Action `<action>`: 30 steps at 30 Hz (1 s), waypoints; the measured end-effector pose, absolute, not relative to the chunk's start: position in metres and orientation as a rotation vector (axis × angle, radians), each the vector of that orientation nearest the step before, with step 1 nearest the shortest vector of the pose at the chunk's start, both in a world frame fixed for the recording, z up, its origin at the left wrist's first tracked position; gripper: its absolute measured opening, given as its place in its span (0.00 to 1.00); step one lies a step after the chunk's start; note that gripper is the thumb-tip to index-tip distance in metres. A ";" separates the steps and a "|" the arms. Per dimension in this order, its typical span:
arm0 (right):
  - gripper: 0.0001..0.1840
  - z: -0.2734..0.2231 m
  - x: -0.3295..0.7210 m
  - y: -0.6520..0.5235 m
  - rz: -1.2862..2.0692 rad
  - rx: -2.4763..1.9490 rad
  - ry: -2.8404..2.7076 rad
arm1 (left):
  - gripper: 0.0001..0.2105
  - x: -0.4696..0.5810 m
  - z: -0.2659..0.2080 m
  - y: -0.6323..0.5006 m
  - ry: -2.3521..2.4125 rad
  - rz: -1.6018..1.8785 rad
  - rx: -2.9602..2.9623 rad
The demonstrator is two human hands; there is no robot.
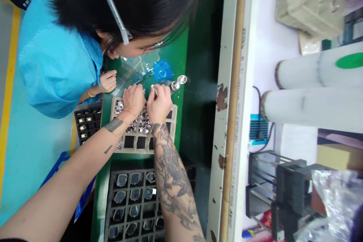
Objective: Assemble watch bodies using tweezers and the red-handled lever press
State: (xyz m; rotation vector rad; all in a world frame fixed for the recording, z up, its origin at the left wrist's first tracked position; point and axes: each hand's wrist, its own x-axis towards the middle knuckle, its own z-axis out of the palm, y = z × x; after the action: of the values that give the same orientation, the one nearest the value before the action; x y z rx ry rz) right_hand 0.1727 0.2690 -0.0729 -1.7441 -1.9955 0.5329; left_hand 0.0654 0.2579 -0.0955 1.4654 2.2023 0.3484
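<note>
Both hands are at the far edge of the compartment tray (133,151), which sits on the green counter (181,60). The right hand (159,104) appears to clamp a small white piece (154,89) between thumb and forefinger. The piece lies at the left side of that hand, facing the left hand (134,99); its long axis cannot be told, as the fingers cover most of it. The left fingers bend downward just left of the piece; whether they are apart, together or clamped on anything cannot be told.

Governing relation: the white piece is between the two hands, with the right hand nearer, and a narrow gap separates the hands. Small metal parts (144,126) fill several compartments below and on the near side.

The bottle (173,84) is just beyond the right hand, on its far right side, lid (182,79) raised; the right hand is nearer to it. Tweezers (143,76) lie farther away, left of the bottle.
</note>
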 end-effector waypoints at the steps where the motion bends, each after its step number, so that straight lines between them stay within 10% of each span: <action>1: 0.16 -0.065 0.176 0.252 0.541 -1.727 -1.842 | 0.10 0.065 -0.095 0.260 2.199 0.378 1.472; 16: 0.16 -0.090 0.225 0.122 0.882 -1.840 -0.821 | 0.21 -0.010 -0.046 0.067 1.855 0.704 1.659; 30: 0.15 -0.089 0.244 0.215 1.039 -1.852 -1.058 | 0.32 -0.047 -0.082 -0.040 1.791 0.436 0.995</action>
State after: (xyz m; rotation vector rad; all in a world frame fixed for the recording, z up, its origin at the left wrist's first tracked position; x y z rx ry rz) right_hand 0.2439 0.2151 -0.0893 -1.8522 -1.0578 1.0390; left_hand -0.0467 -0.0400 -0.0823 0.9946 1.7914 0.4365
